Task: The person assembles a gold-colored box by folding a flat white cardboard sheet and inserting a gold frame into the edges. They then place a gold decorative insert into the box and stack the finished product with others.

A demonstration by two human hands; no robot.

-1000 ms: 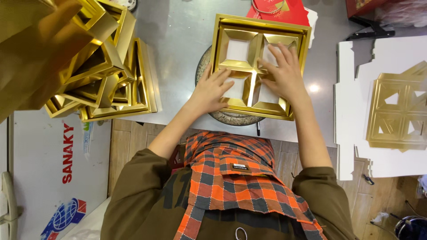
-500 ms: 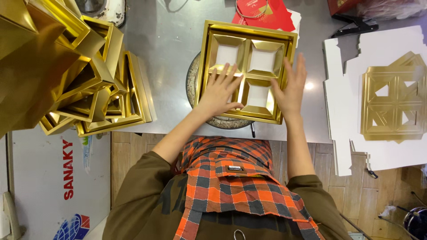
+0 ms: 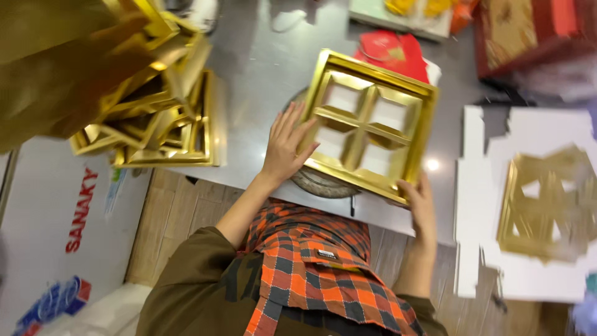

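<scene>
Olive sleeves, orange plaid apron

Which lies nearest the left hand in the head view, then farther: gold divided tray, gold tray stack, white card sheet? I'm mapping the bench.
1. Gold divided tray: touching the left hand.
2. Gold tray stack: off to its left.
3. White card sheet: far right, beyond the tray.

Grey metal table (image 3: 261, 74) w/ gold trays and boxes on it.

Left end: messy stack of gold trays (image 3: 155, 124), reaching the near edge. Centre: round metal disc (image 3: 320, 183) at the near edge, gold tray (image 3: 367, 124) w/ four compartments over it (tilted, so contact w/ the disc is unclear). Behind that, a red packet (image 3: 392, 53). Right: flat white card (image 3: 535, 205) hanging over the near edge, gold insert (image 3: 547, 202) on top. Far right corner: red box (image 3: 528, 31), blurred.
</scene>
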